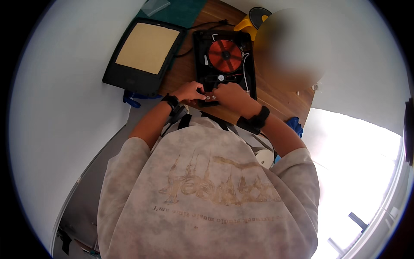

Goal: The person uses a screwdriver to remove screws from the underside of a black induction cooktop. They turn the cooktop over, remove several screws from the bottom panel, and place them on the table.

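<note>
An opened induction cooktop base (252,52) lies on the wooden table, a round copper coil (224,56) in its far half. At its near end, a small reddish-brown circuit board (210,98) with round metal parts sits between my hands. My left hand (189,91) is closed at the board's left end, thumb and finger against it. My right hand (235,97) is curled at its right end; most of those fingertips are hidden beneath the hand. A white wire (246,73) runs along the base's right side.
Left of the base lies a black cover (129,78) bearing a tan sheet (148,48), partly over a green mat (189,13). A black cord (211,23) crosses the table behind. A yellow object with a dark disc (260,16) stands far right, beside a large blurred area.
</note>
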Demonstrator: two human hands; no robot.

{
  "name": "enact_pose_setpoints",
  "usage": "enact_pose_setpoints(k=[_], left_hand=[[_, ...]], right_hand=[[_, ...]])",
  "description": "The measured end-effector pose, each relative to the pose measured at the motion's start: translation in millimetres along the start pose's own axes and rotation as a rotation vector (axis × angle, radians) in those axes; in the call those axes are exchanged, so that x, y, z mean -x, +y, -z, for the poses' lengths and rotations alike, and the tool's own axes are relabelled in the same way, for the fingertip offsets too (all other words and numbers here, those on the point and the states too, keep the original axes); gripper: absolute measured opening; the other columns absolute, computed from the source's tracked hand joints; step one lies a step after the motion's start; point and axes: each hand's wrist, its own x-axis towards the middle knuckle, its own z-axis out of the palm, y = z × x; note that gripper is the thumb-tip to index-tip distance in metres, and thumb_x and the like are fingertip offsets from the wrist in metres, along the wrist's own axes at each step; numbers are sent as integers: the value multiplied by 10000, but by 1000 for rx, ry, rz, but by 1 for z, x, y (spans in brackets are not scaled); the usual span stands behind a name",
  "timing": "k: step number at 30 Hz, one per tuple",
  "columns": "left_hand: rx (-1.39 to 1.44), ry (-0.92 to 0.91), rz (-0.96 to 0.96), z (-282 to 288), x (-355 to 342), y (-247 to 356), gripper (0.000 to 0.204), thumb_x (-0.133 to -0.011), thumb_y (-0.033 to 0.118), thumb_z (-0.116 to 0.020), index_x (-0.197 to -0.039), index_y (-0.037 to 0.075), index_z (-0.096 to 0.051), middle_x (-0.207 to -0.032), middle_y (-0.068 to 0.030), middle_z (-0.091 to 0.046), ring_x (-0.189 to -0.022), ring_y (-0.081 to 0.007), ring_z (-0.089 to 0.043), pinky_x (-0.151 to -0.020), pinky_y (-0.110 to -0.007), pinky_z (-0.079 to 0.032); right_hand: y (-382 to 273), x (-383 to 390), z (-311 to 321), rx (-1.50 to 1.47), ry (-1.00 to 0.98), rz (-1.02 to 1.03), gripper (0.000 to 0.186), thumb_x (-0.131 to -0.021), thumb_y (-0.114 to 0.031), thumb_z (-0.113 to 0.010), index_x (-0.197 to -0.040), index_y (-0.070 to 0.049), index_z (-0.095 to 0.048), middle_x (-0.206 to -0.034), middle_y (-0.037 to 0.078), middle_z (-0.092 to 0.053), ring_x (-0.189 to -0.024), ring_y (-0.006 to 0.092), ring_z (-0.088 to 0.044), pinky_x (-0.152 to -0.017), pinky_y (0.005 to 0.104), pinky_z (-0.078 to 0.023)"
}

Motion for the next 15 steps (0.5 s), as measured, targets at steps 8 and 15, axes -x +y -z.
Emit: enact_pose_setpoints(k=[8, 15], left_hand=[[31, -14, -35, 1, -4, -4, 294, -861, 284, -790, -1031, 59, -705, -772, -64, -738, -614, -148, -725, -494, -264, -528], [8, -24, -27, 1, -5, -5, 305, -861, 296, -793, -1039, 66, -705, -777, -62, -739, -609, -145, -723, -494, -264, -529]], right_hand=[[-22, 0, 5, -212, -142, -285, 288, -920, -287, -652, -950, -15, -742, -799, 203, -721, -783, 313, -741, -696, 423, -597], [0, 5, 9, -846, -448, -688, 339, -941, -340, -594, -1048, -41, -711, -798, 260, -703, -745, 393, -713, -678, 487, -571]])
